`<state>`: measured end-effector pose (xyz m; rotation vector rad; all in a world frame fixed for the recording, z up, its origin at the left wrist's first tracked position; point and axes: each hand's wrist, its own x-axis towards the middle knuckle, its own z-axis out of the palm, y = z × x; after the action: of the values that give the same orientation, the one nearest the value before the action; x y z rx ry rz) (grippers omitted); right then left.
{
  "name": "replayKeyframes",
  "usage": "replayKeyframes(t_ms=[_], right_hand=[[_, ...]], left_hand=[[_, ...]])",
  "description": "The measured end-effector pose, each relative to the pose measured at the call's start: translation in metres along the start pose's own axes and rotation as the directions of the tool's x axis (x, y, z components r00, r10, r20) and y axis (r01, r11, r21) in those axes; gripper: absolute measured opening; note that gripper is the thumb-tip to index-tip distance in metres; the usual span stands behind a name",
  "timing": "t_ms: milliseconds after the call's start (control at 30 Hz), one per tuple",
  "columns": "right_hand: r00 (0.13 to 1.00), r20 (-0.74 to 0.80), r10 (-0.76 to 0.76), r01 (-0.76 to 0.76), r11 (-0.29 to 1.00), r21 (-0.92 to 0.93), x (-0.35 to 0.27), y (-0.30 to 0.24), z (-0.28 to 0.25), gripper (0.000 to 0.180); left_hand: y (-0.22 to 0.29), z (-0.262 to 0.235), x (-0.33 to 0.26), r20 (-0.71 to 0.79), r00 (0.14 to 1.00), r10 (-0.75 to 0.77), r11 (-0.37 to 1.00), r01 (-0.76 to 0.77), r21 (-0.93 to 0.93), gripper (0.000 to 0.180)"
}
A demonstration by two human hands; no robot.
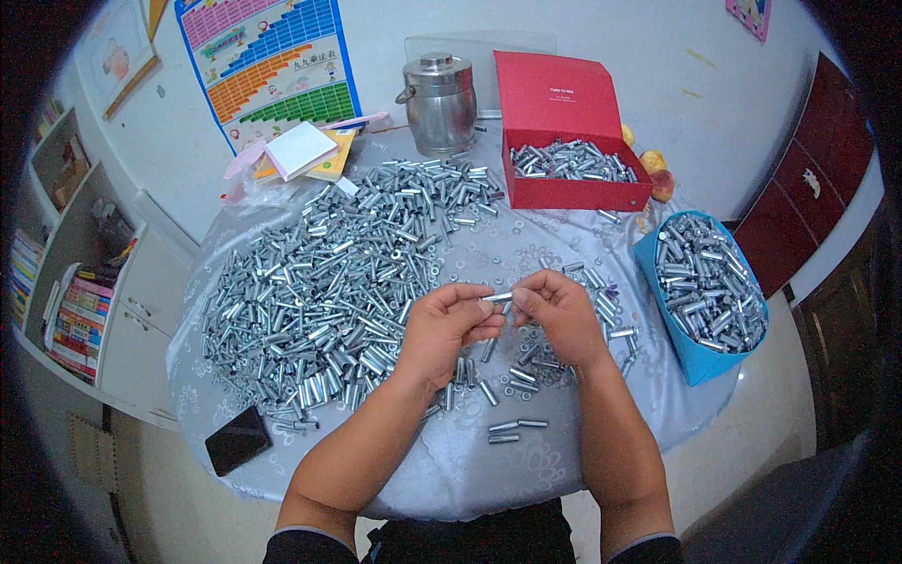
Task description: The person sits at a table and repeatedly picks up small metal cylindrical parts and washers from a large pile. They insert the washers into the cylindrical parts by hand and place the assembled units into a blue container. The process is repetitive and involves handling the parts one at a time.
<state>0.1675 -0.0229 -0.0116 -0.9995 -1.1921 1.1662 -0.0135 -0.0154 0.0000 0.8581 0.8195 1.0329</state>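
Observation:
Above the middle of the table, my two hands meet around a short shiny metal sleeve. My left hand pinches its left end between thumb and fingers. The fingers of my right hand close on its right end; whether they also hold a smaller part is hidden. To the left spreads a big heap of loose metal sleeves and bolts. Small nuts and washers lie scattered below my hands. Closer to me, several finished-looking metal pieces rest on the silvery tablecloth.
A red box with its lid up and a blue fabric bin, both full of metal pieces, stand at the right. At the back are a steel canister and notepads. A black phone lies at the front left edge.

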Motion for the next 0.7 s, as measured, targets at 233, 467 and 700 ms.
replayKeyframes(t_ms=[233,467,700], right_hand=[[0.987,0.016,0.158,-0.156,0.985,-0.074,0.0,0.004,-0.01,0.027],[0.997,-0.056,0.045,-0.046,0.999,-0.004,0.001,0.003,-0.003,0.028],[0.998,-0.053,0.031,-0.031,1.0,0.002,0.0,0.005,-0.004,0.024]], left_hand=[[-0.004,0.001,-0.002,0.035,0.99,0.134,0.972,-0.139,0.19,0.022],[0.005,0.0,0.0,-0.012,0.995,-0.1,0.989,0.101,0.112,0.025],[-0.004,0.007,-0.003,0.014,0.987,0.158,0.974,-0.158,0.164,0.026]])
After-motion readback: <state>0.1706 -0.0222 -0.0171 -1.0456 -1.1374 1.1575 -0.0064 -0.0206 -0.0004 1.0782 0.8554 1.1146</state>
